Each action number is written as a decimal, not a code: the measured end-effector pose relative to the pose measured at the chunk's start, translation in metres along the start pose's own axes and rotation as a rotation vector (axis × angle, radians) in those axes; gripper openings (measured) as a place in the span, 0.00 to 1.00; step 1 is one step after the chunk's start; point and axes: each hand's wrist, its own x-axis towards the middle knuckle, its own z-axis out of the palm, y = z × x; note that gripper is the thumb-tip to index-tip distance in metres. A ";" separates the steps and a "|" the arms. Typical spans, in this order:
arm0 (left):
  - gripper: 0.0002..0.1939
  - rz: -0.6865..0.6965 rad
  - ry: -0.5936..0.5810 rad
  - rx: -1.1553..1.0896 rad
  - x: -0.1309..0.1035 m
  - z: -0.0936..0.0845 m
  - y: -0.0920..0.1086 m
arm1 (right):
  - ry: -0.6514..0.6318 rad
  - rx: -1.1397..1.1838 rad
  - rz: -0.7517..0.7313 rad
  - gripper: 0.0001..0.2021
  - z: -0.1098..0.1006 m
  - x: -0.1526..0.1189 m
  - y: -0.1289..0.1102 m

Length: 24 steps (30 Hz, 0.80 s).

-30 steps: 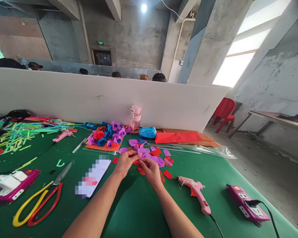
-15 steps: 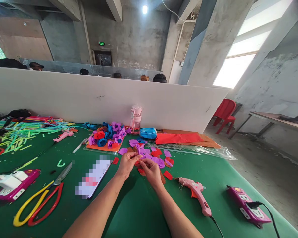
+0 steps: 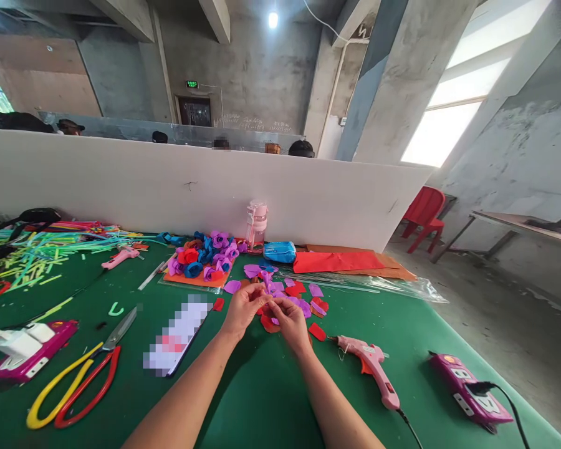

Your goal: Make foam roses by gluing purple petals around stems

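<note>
My left hand (image 3: 244, 310) and my right hand (image 3: 287, 317) meet fingertip to fingertip over the table's middle. Between them they pinch a small purple paper petal (image 3: 267, 279), whose upper part sticks up above the fingers; its lower end is hidden. Under and around the hands lie loose purple petals (image 3: 303, 307) and red petals (image 3: 316, 331), cut from crepe-like paper. Finished paper flowers (image 3: 206, 252) in purple, blue and red are heaped on an orange sheet behind my left hand. A pink glue gun (image 3: 368, 363) rests to the right of my right hand.
Scissors (image 3: 107, 349) and a phone (image 3: 180, 337) lie at left. Power strips (image 3: 470, 386) stand at both sides. Toward the white partition (image 3: 191, 187) are a pink bottle (image 3: 257, 224), a blue pouch (image 3: 279, 252), red paper (image 3: 339, 262) and colored strips (image 3: 75, 240).
The purple petal now rises upright above my fingertips, where it did not stand out before. My right hand has turned slightly, and both hands stay close together.
</note>
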 end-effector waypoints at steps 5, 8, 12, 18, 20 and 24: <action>0.10 0.098 -0.037 0.072 0.000 -0.003 0.010 | -0.040 0.011 -0.042 0.14 -0.003 0.001 0.001; 0.10 0.122 -0.072 0.075 -0.002 -0.003 0.014 | -0.078 -0.029 -0.050 0.13 -0.003 0.001 0.002; 0.11 0.114 -0.057 0.123 -0.004 -0.005 0.019 | -0.084 -0.063 -0.131 0.16 -0.007 0.002 -0.008; 0.12 0.043 -0.238 0.142 -0.009 -0.004 0.023 | -0.093 -0.042 -0.204 0.19 -0.013 -0.003 -0.031; 0.12 0.021 -0.304 0.143 -0.011 -0.001 0.021 | -0.107 -0.041 -0.202 0.17 -0.013 -0.004 -0.033; 0.13 -0.006 -0.318 0.151 -0.011 0.002 0.018 | -0.063 -0.038 -0.209 0.11 -0.013 -0.004 -0.030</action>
